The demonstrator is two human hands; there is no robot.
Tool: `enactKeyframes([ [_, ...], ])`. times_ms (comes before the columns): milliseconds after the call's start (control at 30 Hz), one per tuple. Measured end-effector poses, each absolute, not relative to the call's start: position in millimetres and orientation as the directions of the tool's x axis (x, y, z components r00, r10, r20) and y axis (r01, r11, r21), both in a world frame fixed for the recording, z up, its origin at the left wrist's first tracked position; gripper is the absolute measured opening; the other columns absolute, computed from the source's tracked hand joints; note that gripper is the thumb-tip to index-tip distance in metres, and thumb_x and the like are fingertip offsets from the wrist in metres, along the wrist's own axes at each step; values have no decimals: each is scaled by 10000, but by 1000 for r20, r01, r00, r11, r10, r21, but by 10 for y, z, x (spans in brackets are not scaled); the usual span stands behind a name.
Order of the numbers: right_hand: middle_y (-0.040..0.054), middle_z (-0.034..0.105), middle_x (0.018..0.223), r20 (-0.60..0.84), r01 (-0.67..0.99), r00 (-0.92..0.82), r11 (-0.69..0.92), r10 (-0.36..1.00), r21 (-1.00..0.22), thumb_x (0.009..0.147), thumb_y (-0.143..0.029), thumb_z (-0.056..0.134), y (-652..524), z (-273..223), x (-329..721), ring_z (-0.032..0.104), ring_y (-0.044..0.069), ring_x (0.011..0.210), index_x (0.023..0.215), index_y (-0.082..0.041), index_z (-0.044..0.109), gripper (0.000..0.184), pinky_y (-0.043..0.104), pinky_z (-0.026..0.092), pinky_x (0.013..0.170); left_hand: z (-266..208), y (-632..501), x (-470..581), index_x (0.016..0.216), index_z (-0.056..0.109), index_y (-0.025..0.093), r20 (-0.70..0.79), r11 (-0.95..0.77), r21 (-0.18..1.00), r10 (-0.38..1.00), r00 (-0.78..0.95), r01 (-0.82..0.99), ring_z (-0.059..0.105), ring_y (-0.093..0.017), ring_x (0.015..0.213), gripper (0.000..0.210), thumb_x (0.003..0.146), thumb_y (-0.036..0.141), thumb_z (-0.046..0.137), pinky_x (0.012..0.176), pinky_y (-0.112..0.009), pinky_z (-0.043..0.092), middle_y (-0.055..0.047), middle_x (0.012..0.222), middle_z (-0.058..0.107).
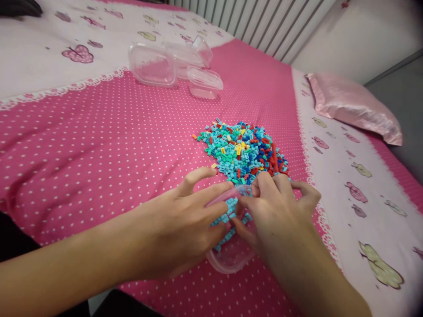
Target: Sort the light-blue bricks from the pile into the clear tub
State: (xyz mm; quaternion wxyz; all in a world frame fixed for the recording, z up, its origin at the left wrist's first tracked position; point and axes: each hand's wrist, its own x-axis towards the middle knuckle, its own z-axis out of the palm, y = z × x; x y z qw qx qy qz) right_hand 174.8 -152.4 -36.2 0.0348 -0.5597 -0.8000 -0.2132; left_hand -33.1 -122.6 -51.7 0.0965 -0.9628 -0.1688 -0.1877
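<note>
A clear plastic container [228,264] sits on the bed right in front of me, with light blue toy building blocks [228,215] inside. My left hand [194,215] reaches over its left side, fingers spread apart and their tips at the rim and the blocks. From the right, my right hand [277,202] bends its fingers over the container; they are closed, and whatever they pinch is hidden. Just beyond both hands lies a heap of small building blocks [238,152], mostly light blue and teal, with red, dark blue and yellow ones among them.
Several clear plastic containers [153,66] stand farther back on the pink dotted bedsheet [99,127]. A shiny pink pillow [353,105] lies at the right. White bars [251,22] run along the far edge of the bed. A dark object [20,8] is at the top left.
</note>
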Motion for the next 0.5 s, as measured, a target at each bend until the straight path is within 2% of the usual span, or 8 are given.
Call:
enactKeyframes([
  [167, 48, 604, 845, 329, 936, -296, 204, 897, 285, 615, -263, 865, -1527, -398, 1708, 487, 279, 886, 597, -275, 667, 198, 479, 258, 888, -520, -1227, -335, 1093, 755, 262, 386, -922, -131, 292, 875, 365, 498, -271, 1397, 344, 931, 253, 451, 1315, -513, 27, -75, 1309, 699],
  [367, 48, 598, 862, 317, 939, -292, 209, 902, 272, 622, -244, 860, -1539, -416, 1689, 491, 282, 898, 617, -278, 679, 184, 490, 258, 906, -542, -1224, -333, 1069, 752, 266, 381, -920, -137, 293, 877, 367, 503, -282, 1401, 302, 902, 270, 501, 1311, -534, 98, -75, 1306, 699],
  [500, 45, 609, 844, 335, 941, -289, 202, 897, 272, 614, -210, 858, -1532, -414, 1694, 499, 279, 881, 590, -280, 668, 204, 483, 255, 904, -534, -1229, -329, 1072, 752, 260, 383, -917, -153, 288, 878, 368, 504, -273, 1393, 295, 894, 290, 520, 1313, -522, 51, -80, 1327, 693],
])
